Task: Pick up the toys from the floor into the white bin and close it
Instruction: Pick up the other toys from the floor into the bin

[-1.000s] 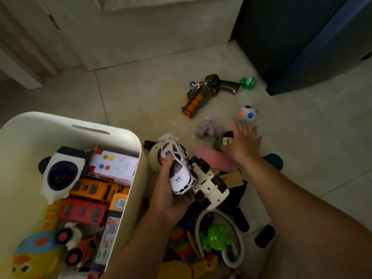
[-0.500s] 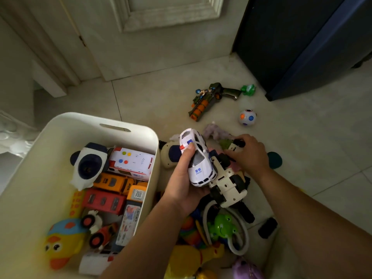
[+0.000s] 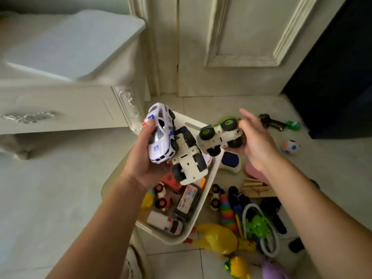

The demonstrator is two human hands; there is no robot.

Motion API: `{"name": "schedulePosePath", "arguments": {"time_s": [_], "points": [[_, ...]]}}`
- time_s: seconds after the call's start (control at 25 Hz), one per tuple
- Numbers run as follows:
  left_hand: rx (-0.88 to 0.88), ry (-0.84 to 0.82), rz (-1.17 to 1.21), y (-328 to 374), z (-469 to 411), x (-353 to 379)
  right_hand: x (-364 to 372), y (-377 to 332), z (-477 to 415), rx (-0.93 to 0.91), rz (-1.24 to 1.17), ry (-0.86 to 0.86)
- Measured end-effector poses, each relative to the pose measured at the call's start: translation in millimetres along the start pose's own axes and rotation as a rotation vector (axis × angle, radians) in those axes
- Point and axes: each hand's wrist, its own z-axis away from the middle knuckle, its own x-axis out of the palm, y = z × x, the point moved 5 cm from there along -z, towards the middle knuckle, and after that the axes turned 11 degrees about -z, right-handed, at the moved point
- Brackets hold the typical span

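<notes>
White car (image 3: 161, 135) gripped in left hand (image 3: 145, 158), green-wheeled truck (image 3: 219, 137) gripped in right hand (image 3: 255, 143), both over the bin (image 3: 173, 238). Lower them before letting go so they settle flat and leave room; more toys (image 3: 219, 236) lie on the floor (image 3: 231, 105).

pale glossy tiles with thin grout lines cover the floor (image 3: 50, 188). a white carved cabinet (image 3: 70, 57) stands at its far left edge, a cream panelled door (image 3: 241, 37) just beside it, and a dark blue unit (image 3: 332, 77) at the far right. the light is dim.

L hand (image 3: 145, 166), R hand (image 3: 256, 146), forearms (image 3: 108, 214): prob. bare.
</notes>
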Motion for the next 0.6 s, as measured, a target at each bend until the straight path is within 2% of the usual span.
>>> {"name": "schedulePosePath", "arguments": {"time_s": [0.08,0.24,0.36,0.48,0.6], "points": [[0.034,0.052,-0.058,21.8,8.6,-32.7,35.5,28.4,3.1,0.133,0.103,-0.073],[0.087,0.14,-0.173,55.6,25.3,-73.3,78.3,91.6,12.7,0.312,0.132,-0.08],[0.109,0.152,-0.168,63.4,33.5,-93.0,105.1,125.3,20.1,0.232,0.51,-0.151],[0.083,0.163,-0.14,57.7,36.2,-111.6,135.5,157.5,23.6,0.061,0.67,-0.241],[0.078,0.16,-0.114,52.8,35.6,-125.3,154.8,200.5,25.4,-0.051,0.943,-0.4]]}}
